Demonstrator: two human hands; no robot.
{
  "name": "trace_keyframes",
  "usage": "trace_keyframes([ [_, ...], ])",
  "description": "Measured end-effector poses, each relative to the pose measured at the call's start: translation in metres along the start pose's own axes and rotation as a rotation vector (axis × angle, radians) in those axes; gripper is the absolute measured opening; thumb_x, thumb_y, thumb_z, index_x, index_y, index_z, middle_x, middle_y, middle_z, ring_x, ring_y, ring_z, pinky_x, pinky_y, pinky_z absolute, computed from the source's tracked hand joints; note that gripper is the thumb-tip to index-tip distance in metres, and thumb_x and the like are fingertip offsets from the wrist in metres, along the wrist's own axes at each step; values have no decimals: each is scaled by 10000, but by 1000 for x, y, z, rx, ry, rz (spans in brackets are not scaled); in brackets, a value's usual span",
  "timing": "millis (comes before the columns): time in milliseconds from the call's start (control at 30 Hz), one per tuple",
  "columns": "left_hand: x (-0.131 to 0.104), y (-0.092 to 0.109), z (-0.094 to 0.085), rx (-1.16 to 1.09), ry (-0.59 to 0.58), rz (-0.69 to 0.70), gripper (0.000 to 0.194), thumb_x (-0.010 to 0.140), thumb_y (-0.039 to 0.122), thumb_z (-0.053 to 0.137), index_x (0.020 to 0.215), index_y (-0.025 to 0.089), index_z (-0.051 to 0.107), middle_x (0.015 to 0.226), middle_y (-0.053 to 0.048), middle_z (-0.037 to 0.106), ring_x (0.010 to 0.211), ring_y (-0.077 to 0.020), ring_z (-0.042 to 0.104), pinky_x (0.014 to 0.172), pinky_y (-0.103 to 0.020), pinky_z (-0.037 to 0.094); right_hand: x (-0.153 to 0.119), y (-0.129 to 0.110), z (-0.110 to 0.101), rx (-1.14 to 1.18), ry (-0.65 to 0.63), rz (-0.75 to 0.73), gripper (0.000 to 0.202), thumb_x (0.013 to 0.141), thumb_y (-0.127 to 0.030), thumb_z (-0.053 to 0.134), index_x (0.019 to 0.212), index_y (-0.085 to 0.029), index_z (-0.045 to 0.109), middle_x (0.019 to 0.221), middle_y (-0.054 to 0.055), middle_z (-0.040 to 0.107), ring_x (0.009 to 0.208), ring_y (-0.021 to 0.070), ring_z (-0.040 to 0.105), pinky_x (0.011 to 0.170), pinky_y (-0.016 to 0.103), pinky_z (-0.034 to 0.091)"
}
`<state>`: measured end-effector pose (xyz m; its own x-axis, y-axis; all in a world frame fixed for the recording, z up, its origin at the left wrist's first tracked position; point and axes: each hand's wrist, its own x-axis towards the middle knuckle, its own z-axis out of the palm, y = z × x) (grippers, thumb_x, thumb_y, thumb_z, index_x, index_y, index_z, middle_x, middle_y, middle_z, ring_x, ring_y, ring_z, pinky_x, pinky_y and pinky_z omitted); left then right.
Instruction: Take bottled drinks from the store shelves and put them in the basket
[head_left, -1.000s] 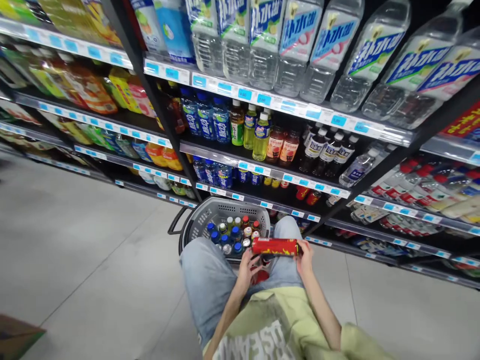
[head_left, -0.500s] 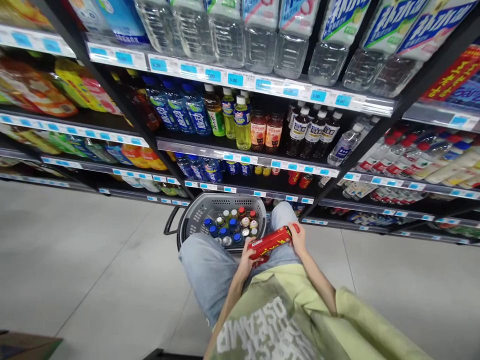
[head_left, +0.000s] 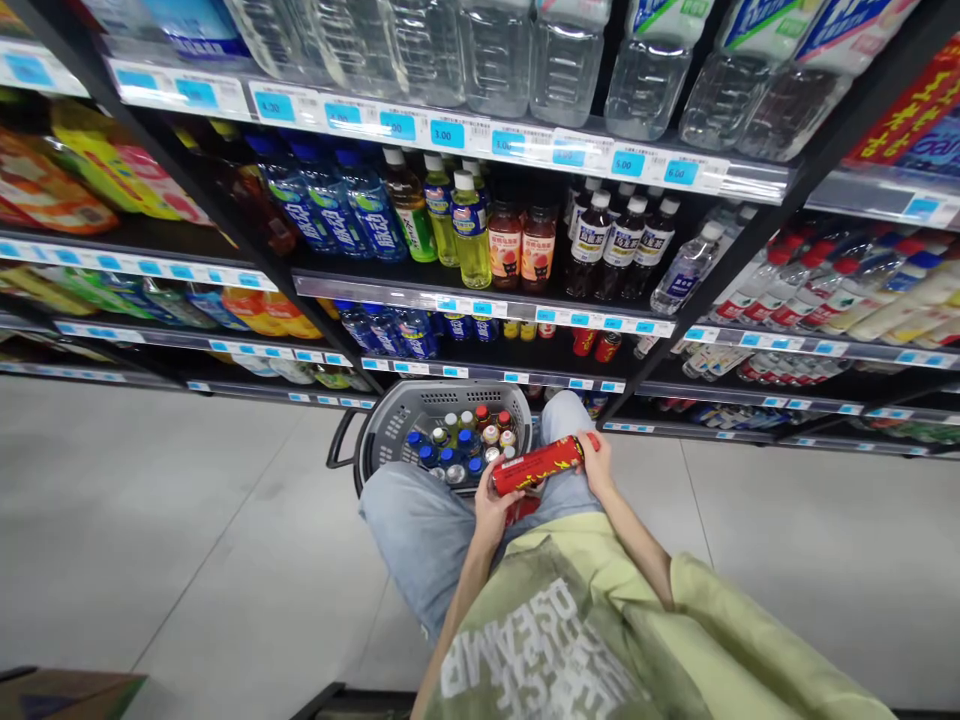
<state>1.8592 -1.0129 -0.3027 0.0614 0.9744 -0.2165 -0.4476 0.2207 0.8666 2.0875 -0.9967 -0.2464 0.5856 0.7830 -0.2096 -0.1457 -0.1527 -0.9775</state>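
Both my hands are closed on a long red can [head_left: 538, 466] – my left hand [head_left: 490, 512] around its lower-left end, my right hand [head_left: 596, 466] around its upper-right end. In the head view, the only one here, it sits just below the middle of the frame, above my lap. Its long axis runs nearly crosswise, from one hand to the other, with the right end a little higher in the picture. Whether it is one tall can or two end to end, I can't tell.

The grey basket [head_left: 450, 396] lies just up and to the left of the can, so my left hand is the nearer one. Inside, bottles show blue, white and red caps. Another red thing [head_left: 523, 509] shows below the can, partly hidden.

As for writing: yellow characters run along the red can, too small for me to read. On the price tags [head_left: 447, 134] across the top I make out 3.00, 5.00 and 6.00. The blue bottles [head_left: 379, 205] above centre carry white characters that look like 脉动 – the dark bottles [head_left: 589, 245] to their right seem to say 乌龙茶. White letters cover my shirt [head_left: 634, 590], only partly legible.
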Motion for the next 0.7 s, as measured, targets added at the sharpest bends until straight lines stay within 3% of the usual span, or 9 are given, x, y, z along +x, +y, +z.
trace_keyframes([
  [100,-1,3,0,-27,2,-68,970,546,248,968,1455,280,633,1516,-123,629,1146,-282,714,697,-259,635,1,-1,-2,-2,4,12,465,721,-659,775,771,-228,609,628,-44,541,443,126,463,311,264,331],
  [200,-3,7,3,-12,2,-135,1004,581,322,994,1503,266,600,1463,-128,661,1013,-239,731,608,-224,593,1,0,-7,-7,0,4,472,724,-669,770,777,-241,578,634,-45,538,453,125,447,322,264,321],
  [300,-3,8,5,11,25,-191,961,650,458,980,1501,238,591,1239,-111,751,760,-176,712,542,-232,546,-1,1,-10,-23,-2,-17,486,727,-680,759,774,-245,549,637,-44,520,466,126,457,326,253,323],
  [367,-2,4,4,63,55,-229,840,713,561,928,1418,212,632,925,-50,768,552,-133,618,486,-234,487,-3,1,-11,-50,-31,-27,496,731,-692,751,768,-244,541,632,-45,510,464,125,463,324,248,330],
  [467,2,-7,1,185,103,-339,605,848,703,753,1135,170,724,535,24,601,364,-117,440,406,-232,357,-6,0,-9,-93,-83,-47,508,727,-703,762,772,-237,567,655,-36,537,469,126,477,326,253,350],
  [600,5,-20,-5,285,85,-571,648,961,753,551,827,148,742,425,-37,547,323,-142,425,382,-247,284,-7,-4,-5,-129,-91,-64,511,727,-694,795,752,-233,575,647,-44,523,437,119,459,315,269,338],
  [700,6,-21,-5,170,37,-608,623,948,743,599,890,145,762,497,-68,630,388,-172,546,414,-246,364,-7,-5,-4,-141,-74,-66,510,730,-678,805,730,-235,553,623,-56,495,404,108,429,303,270,309],
])
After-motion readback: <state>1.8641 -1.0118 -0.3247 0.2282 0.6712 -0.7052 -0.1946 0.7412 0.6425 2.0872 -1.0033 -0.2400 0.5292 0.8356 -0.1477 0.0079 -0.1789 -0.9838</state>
